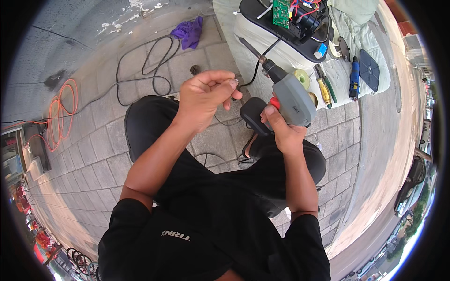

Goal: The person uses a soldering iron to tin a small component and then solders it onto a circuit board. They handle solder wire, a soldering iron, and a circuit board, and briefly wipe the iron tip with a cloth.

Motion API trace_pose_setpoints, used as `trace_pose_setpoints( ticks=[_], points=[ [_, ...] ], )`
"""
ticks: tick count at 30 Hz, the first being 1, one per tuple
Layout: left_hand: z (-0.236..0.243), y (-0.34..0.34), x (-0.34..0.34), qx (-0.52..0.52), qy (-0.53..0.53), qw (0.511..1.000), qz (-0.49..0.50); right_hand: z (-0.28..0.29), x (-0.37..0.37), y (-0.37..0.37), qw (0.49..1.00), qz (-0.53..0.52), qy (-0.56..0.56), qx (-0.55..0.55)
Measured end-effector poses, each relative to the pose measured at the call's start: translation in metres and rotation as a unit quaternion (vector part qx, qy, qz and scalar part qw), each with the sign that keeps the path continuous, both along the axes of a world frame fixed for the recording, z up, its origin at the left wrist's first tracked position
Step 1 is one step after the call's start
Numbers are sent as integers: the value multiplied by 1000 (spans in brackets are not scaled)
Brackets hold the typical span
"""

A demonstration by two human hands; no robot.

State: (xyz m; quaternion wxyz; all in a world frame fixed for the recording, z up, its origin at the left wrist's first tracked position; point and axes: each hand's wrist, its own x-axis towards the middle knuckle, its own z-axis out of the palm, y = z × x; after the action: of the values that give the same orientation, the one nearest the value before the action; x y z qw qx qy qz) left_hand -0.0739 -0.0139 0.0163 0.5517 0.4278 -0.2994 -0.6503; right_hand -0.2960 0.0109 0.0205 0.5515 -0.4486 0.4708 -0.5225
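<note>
My right hand (pixel 285 132) is wrapped round the handle of a grey and black cordless drill (pixel 294 97) with a red trigger. The long dark bit (pixel 251 48) in its chuck points up and to the left, toward an opened appliance (pixel 300 35). Left of the drill, my left hand (pixel 204 99) is raised over my knee with thumb and forefinger pinched. A tiny shiny bit shows at the fingertips, too small to name. The appliance has a black rim, a white body, a green circuit board (pixel 281 13) and loose coloured wires.
Beside the appliance, on a pale cloth (pixel 365 44), lie a blue screwdriver-like tool (pixel 355 78), a yellow-handled screwdriver (pixel 323 90), a roll of tape (pixel 302 78) and a dark grille (pixel 369 70). On the paving are a black cable (pixel 119 89), a purple cloth (pixel 188 33) and an orange hose (pixel 60 112).
</note>
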Motion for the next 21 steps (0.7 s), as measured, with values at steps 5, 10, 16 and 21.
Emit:
trace_pose_setpoints(
  ticks=[5,10,16,21],
  points=[
    [10,-3,7,19,-7,1000,-2,-7,-19,16,998,8,52,-22],
    [10,-5,17,50,-6,999,0,-4,-19,18,992,44,108,-46],
    [13,-5,22,71,36,997,14,-9,-22,22,989,60,125,-45],
    [14,-4,25,84,48,995,0,-13,-21,24,989,58,129,-32]
  ],
)
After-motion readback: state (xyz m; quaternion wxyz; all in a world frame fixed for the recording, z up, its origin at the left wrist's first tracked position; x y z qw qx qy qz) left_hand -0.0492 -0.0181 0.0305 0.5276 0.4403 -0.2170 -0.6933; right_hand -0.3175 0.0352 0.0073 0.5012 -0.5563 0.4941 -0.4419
